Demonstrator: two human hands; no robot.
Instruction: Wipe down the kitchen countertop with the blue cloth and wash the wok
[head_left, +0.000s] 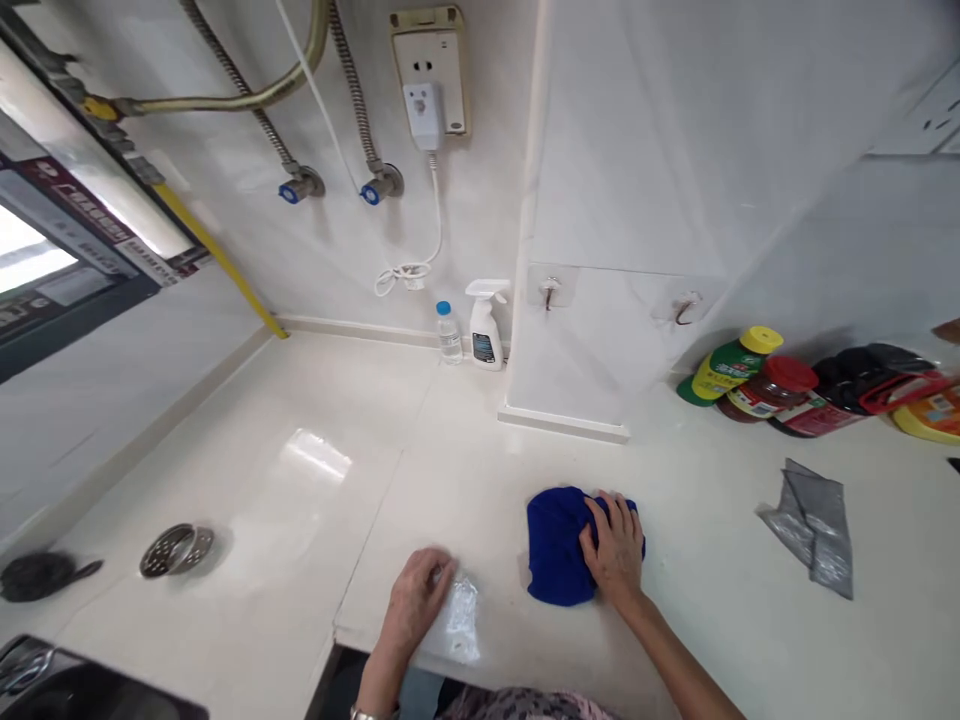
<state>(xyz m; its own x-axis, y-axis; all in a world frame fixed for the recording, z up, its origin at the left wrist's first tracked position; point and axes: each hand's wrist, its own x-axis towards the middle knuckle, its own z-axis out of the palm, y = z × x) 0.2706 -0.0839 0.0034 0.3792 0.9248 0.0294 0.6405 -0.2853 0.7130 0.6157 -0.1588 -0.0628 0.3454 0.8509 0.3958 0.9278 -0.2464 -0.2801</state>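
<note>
A folded dark blue cloth [556, 548] lies on the white countertop, slightly crumpled at its right side. My right hand [616, 548] presses down on that side, its fingers curved over the fabric. To the left, my left hand [418, 598] rests at the counter's front edge with its fingers curled in loosely. I see nothing held in it. Just beside it on the counter is a shiny, clear patch [463, 618]; whether this is thin plastic or a reflection I cannot tell.
A spray bottle [485, 328] and a small blue-capped bottle [449, 334] stand by the wall. Several condiment bottles [726, 368] line the right, with a grey plastic packet [817, 525] before them. A metal strainer [177, 550], black scrubber [41, 576] and dark sink [90, 692] are left.
</note>
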